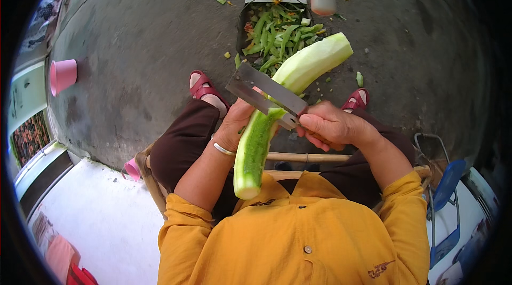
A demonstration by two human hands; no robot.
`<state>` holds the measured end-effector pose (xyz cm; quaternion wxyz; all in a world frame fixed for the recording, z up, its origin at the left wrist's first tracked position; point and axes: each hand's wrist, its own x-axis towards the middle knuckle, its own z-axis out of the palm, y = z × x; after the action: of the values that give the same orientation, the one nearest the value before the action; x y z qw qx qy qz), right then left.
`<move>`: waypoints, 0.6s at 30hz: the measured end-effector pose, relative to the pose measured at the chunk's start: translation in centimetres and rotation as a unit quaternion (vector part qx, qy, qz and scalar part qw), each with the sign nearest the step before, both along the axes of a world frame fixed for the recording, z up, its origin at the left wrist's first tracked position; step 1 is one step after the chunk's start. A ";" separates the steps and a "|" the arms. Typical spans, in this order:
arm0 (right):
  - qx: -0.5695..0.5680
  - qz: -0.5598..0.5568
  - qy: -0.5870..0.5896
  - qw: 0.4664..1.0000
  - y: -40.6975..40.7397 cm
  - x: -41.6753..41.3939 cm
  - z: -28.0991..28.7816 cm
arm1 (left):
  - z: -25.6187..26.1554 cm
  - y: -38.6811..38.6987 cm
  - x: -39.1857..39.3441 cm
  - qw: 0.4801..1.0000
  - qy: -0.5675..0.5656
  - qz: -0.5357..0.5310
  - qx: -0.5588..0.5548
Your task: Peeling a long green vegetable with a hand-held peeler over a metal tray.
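My left hand [235, 119] grips a long green gourd [256, 153] around its middle, partly hidden behind it. The gourd is held tilted above my lap, its lower end close to my shirt. Its far half is pale and peeled; dark green skin runs along the near half. In my right hand [336, 125] is a flat metal peeling knife [280, 92] with a long slot, its blade lying across the gourd's middle. A strip of skin shows at the slot. Beyond the gourd, a dustpan [241, 39] holds a heap of green peelings [276, 31].
A metal pole with a whitish end cap [323, 1] stands beside the dustpan. Scraps, including a peel piece [359, 79], dot the concrete floor [140, 45]. A pink bucket [64, 75] is at left, a blue-and-metal folding frame [450, 185] at right. I sit on a bamboo chair [145, 165].
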<state>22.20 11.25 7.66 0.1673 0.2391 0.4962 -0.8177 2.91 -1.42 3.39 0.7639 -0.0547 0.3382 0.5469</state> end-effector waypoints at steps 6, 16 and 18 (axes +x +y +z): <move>0.114 -0.044 0.029 0.992 -0.8 0.0 -0.3 | -0.4 -0.2 -0.1 0.930 0.330 -0.105 0.122; 0.111 -0.084 0.048 0.989 -1.1 -0.5 -0.4 | 1.2 1.4 1.1 0.983 0.161 -0.072 0.054; 0.097 -0.100 0.017 0.990 -1.0 -0.6 -0.3 | 1.3 1.4 1.2 0.945 0.298 -0.090 0.105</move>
<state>21.58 10.25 7.31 0.0524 0.2882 0.5499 -0.7822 4.15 0.01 4.73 0.6757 0.2217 0.4947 0.4996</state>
